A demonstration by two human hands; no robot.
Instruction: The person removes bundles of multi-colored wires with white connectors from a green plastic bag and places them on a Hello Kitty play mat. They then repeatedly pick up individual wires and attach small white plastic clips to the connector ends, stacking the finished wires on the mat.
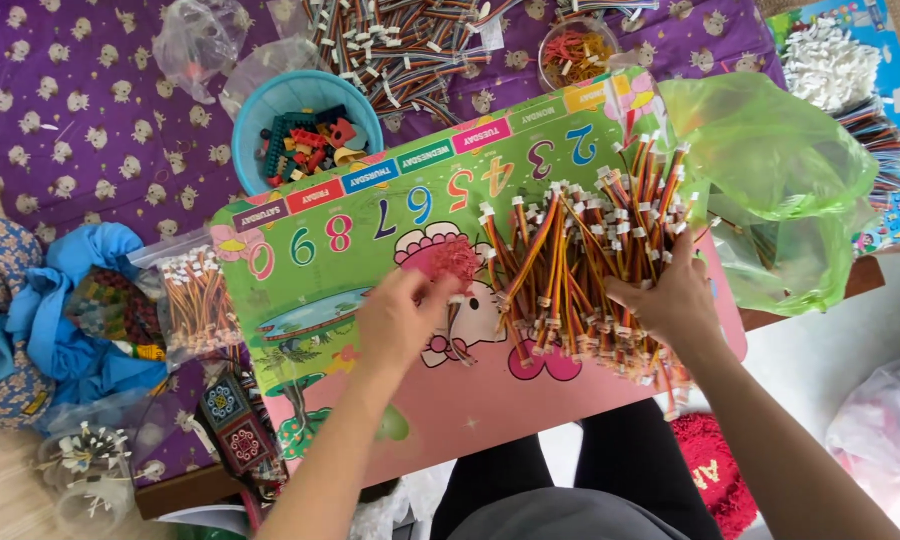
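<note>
Short red-yellow-orange wire leads with white plug ends (580, 270) lie in a loose heap on the colourful children's lap table printed with numerals and cartoon figures (370, 230), at about 3 o'clock on the tabletop. Right hand (670, 300) rests flat on the heap's 4 o'clock edge, fingers spread and mostly open, pressing on the wires rather than closed around any. Left hand (400, 315) sits near table centre, just 9 o'clock of the heap, fingers loosely curled; fingertips pinch a small pink-red clump of rubber bands (448, 260) at 1 o'clock of that hand. Can't tell how tight the pinch is.

Green translucent plastic bag (780, 190) droops off the table's 3 o'clock side, touching the heap's top end. Light blue plastic bowl of small coloured building bricks (305, 130) at 11 o'clock, partly tucked behind the table edge. Bigger pile of multicolour ribbon wires (400, 45) at 12 o'clock on the purple patterned cloth (70, 110). Clear round tub with red and yellow bits (575, 50) at 1 o'clock. Clear bag of similar orange wires (195, 300) at 9 o'clock, beside the table. Blue crumpled fabric (80, 300) further out at 9 o'clock. White connector pile (825, 65) at 2 o'clock, well apart.
</note>
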